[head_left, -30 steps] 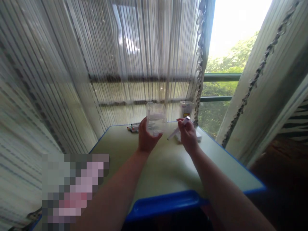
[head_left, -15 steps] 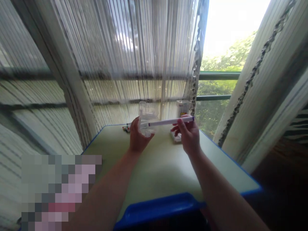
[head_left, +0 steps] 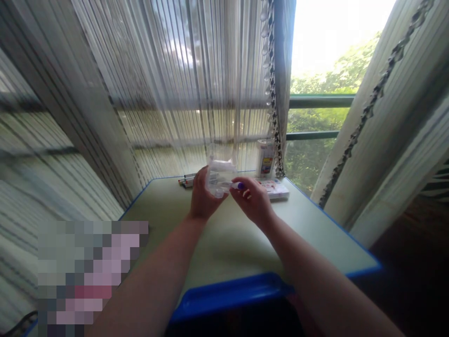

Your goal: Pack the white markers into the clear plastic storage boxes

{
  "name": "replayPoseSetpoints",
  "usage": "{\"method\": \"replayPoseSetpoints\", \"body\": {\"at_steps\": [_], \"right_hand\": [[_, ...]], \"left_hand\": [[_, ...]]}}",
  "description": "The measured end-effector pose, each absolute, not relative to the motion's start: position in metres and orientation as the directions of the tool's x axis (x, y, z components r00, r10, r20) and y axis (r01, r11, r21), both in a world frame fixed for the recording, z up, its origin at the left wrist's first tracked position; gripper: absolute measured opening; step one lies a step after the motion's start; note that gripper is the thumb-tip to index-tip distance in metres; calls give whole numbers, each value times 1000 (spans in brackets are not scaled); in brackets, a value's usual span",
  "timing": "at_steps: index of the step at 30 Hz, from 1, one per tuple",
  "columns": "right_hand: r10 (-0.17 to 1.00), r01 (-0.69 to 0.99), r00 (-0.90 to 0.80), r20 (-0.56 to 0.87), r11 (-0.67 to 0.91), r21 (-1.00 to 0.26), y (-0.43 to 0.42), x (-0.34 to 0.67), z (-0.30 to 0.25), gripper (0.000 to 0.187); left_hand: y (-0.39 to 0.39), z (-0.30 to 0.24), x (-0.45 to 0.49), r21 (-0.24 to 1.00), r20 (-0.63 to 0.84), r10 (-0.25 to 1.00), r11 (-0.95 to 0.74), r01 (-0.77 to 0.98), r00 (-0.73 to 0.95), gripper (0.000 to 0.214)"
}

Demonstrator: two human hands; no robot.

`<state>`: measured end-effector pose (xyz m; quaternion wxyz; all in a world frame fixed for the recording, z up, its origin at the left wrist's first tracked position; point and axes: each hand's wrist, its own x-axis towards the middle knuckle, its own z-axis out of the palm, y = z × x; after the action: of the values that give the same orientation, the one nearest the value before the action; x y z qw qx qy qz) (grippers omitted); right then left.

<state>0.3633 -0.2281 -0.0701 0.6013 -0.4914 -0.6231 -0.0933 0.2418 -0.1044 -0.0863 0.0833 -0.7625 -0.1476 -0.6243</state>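
Note:
My left hand [head_left: 200, 199] is wrapped round a clear plastic case [head_left: 219, 173], holding it upright above the pale green table [head_left: 231, 238]. My right hand [head_left: 253, 200] pinches a white marker with a purple end [head_left: 235, 186], whose front part has gone into the case's side opening. Only the marker's rear end shows between my fingers and the case.
Several markers [head_left: 186, 180] lie at the table's far left edge. A flat white box [head_left: 277, 188] and a small clear container with a coloured label [head_left: 265, 158] stand at the far right. Striped curtains hang close behind; the table has a blue rim [head_left: 228, 295].
The marker went from tilted in my right hand to level beside the case, and now most of it is inside the case. My right hand moved left toward the case.

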Motion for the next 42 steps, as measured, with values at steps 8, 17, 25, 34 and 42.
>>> {"method": "replayPoseSetpoints", "body": {"at_steps": [8,17,25,34,42], "right_hand": [[527,761,149,837,479,-437,-230,365,-70,17],[515,750,129,848,509,-423,-225,366,-75,25],[513,765,93,854,512,-391,-223,366,-78,24],[515,787,93,852,486,-379,-225,365,-76,27],[495,782,161,854,463,-416,-225,366,-75,17]], "left_hand": [[-104,-84,241,-5,981,61,-941,339,184,81],[-103,-86,241,7,974,87,-933,359,207,82],[-105,-86,239,7,973,87,-937,349,215,81],[-105,-86,239,-13,975,63,-940,342,211,85],[-105,-87,240,30,971,114,-930,367,210,80]]}}
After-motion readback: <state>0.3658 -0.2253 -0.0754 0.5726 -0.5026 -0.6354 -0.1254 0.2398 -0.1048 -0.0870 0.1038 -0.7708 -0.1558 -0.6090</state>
